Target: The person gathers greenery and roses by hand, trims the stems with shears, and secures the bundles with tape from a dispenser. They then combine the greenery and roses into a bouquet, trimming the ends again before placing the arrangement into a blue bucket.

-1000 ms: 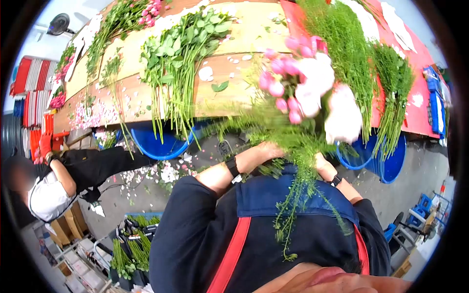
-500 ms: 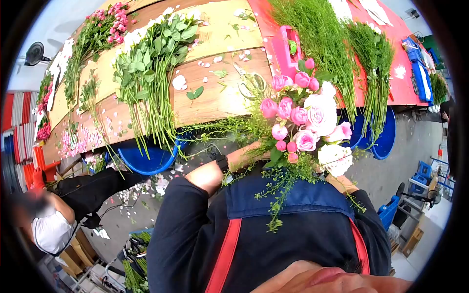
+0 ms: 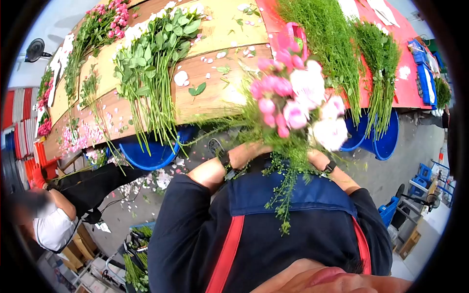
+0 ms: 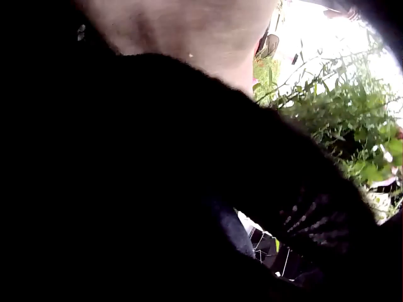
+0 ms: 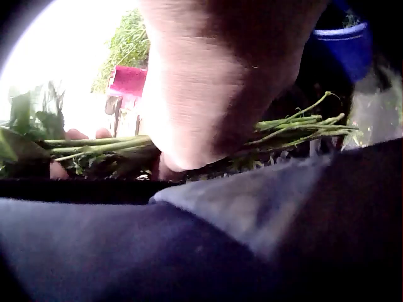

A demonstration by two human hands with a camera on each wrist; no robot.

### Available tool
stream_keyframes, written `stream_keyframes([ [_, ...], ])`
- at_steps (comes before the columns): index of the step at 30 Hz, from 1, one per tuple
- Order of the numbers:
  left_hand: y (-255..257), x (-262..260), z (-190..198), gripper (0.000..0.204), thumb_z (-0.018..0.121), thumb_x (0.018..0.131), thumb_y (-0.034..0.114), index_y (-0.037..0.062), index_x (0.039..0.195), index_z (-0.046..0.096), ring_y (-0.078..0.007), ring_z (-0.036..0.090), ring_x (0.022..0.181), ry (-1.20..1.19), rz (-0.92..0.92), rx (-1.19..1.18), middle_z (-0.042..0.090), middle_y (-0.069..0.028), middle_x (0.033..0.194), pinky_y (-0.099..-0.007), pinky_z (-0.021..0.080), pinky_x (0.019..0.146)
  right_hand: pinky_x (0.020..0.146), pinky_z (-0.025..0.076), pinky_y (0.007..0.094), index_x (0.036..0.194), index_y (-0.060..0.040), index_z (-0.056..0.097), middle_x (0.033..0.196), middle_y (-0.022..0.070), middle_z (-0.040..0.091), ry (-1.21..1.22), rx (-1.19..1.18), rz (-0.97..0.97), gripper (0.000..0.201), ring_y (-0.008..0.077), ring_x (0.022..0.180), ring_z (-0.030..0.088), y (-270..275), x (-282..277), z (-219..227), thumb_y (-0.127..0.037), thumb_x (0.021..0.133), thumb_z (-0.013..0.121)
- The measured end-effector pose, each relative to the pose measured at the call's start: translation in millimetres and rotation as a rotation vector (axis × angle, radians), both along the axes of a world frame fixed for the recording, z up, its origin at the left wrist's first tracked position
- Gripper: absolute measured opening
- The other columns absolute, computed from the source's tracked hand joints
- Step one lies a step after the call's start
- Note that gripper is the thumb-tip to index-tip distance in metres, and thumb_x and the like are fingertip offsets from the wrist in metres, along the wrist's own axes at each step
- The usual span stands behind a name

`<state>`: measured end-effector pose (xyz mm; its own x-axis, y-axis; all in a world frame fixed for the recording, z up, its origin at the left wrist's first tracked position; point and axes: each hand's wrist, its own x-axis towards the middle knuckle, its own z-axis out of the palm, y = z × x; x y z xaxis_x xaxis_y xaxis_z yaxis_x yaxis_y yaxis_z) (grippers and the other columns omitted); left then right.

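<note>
A bouquet [image 3: 296,115] of pink and pale roses with feathery greenery stands in front of the chest, its blooms blurred and some sprays hanging over the apron. Behind it, the left hand [image 3: 255,147] is mostly hidden; in the left wrist view only a bare part of that hand [image 4: 189,31] shows beside leaves [image 4: 352,119]. In the right wrist view the right hand [image 5: 211,94] grips the green stems [image 5: 296,129], whose ends stick out past it. Fingertips [image 5: 101,133] of the left hand curl round the same stems farther left. Leaves partly cover the right hand [image 3: 317,158] from above.
Beyond the bouquet is a table [image 3: 220,97] with white roses [image 3: 159,63], greenery [image 3: 327,49] and a pink tool [image 3: 299,36]. Blue buckets [image 3: 151,157] stand under its edge. Another person [image 3: 58,219] is at the left; a crate of stems [image 3: 137,266] is behind.
The bouquet has swung slightly left and away from the body since half a second ago, blurring again. Over the whole second, the head view has shifted too. Both arms stay bent toward the stems.
</note>
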<state>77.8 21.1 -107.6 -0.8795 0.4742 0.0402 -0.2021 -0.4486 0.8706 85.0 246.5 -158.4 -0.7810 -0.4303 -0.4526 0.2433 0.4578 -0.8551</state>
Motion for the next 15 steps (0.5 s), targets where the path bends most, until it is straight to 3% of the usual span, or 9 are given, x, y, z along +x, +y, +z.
stream_keyframes([
  [3,-1,-16,0,0.031,0.065,0.085,0.011,0.0018,0.115,0.059,-0.018,0.058,0.099,-0.167,0.171,0.178,0.062,-0.0078,0.111,-0.0324,0.05,0.084,0.079,0.047,0.0292,0.112,-0.0009,0.059,0.098,0.0094,0.064,-0.013,-0.158,-0.129,0.025,0.0143,0.085,0.058,-22,-17,24,-0.008,0.088,0.055],
  [6,-18,-39,51,0.033,0.067,0.085,0.013,-0.0002,0.114,0.059,-0.0166,0.059,0.096,-0.541,0.317,0.255,0.063,-0.0071,0.109,-0.031,0.049,0.083,0.072,0.048,0.0266,0.111,0.0013,0.058,0.091,0.0035,0.063,0.288,-0.015,0.068,0.028,0.0096,0.08,0.056,-38,-46,76,-0.012,0.086,0.063],
  [7,-23,-46,52,0.03,0.058,0.089,0.007,-0.0031,0.117,0.056,-0.0198,0.06,0.1,-0.509,0.338,0.214,0.062,-0.0104,0.114,-0.0346,0.048,0.091,0.073,0.048,0.0266,0.109,0.0014,0.059,0.09,0.0033,0.063,0.226,-0.058,0.03,0.031,0.0094,0.081,0.056,-47,-52,96,-0.014,0.083,0.067],
  [8,-24,-49,53,0.032,0.062,0.087,0.014,-0.0034,0.114,0.058,-0.0177,0.061,0.096,-0.484,0.374,0.177,0.063,-0.0095,0.11,-0.0327,0.049,0.086,0.073,0.048,0.0265,0.107,0.0016,0.059,0.089,0.003,0.063,0.167,-0.101,-0.005,0.034,0.0093,0.081,0.057,-56,-58,110,-0.016,0.081,0.07],
  [10,-43,-50,85,0.034,0.067,0.084,0.021,-0.0028,0.108,0.062,-0.0153,0.061,0.092,-0.56,0.162,-0.287,0.065,-0.0084,0.102,-0.0297,0.049,0.083,0.072,0.049,0.0277,0.104,0.0014,0.062,0.087,0.0043,0.065,0.139,-0.092,0.027,0.036,0.0111,0.078,0.058,-61,-69,119,-0.017,0.076,0.074],
  [11,-44,-49,99,0.035,0.069,0.08,0.026,-0.0007,0.102,0.065,-0.0133,0.061,0.084,-0.444,0.047,-0.596,0.067,-0.0059,0.09,-0.0279,0.049,0.078,0.072,0.049,0.0291,0.104,0.0015,0.061,0.087,0.0062,0.066,0.161,0.007,0.043,0.033,0.0117,0.078,0.059,-62,-74,121,-0.015,0.077,0.071],
  [12,-35,-36,48,0.033,0.07,0.08,0.031,0.0013,0.095,0.067,-0.0154,0.063,0.074,-0.193,0.054,-0.725,0.067,-0.0071,0.077,-0.0312,0.051,0.072,0.072,0.049,0.0304,0.103,0.0015,0.061,0.087,0.008,0.067,0.182,0.11,0.058,0.031,0.0123,0.078,0.059,-61,-78,121,-0.014,0.077,0.069],
  [14,-26,-13,73,0.038,0.073,0.076,0.031,0.0016,0.098,0.066,-0.0198,0.064,0.074,0.124,-0.023,-0.965,0.068,-0.0094,0.08,-0.0351,0.051,0.07,0.072,0.049,0.0321,0.099,0.0017,0.061,0.085,0.0113,0.067,0.191,0.2,0.121,0.027,0.014,0.078,0.061,-54,-91,113,-0.012,0.077,0.067],
  [15,-24,-16,92,0.04,0.074,0.074,0.027,0.0033,0.105,0.064,-0.0225,0.065,0.083,0.487,-0.126,-1.177,0.068,-0.0096,0.093,-0.0347,0.05,0.077,0.072,0.049,0.0329,0.097,0.0018,0.061,0.084,0.0129,0.067,0.187,0.246,0.15,0.025,0.0149,0.078,0.062,-49,-93,108,-0.012,0.077,0.066],
])
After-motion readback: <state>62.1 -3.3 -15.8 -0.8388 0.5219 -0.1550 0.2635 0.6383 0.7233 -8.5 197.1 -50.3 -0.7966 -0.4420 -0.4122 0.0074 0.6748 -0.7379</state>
